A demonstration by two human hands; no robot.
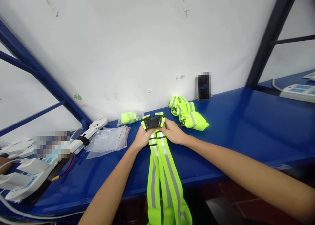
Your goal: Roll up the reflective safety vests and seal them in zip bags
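Both hands grip a set of neon yellow reflective straps [169, 172] with grey stripes, above the front part of the blue table. A black plastic buckle [153, 122] sits at its top end, between the hands. My left hand [142, 138] is closed on the left side, just under the buckle. My right hand [175, 132] pinches the right side, its thumb pointing inward. Below the hands the long bands hang over the table edge toward me. The fingertips behind the straps are hidden.
Several rolled reflective straps [193, 120] lie at the back, right of my hands. A bagged roll [128, 117] and clear zip bags [108, 141] lie left. Further left are a small white fan [98, 123] and power strips [27, 185] with cables. A blurred dark object [203, 87] stands against the wall.
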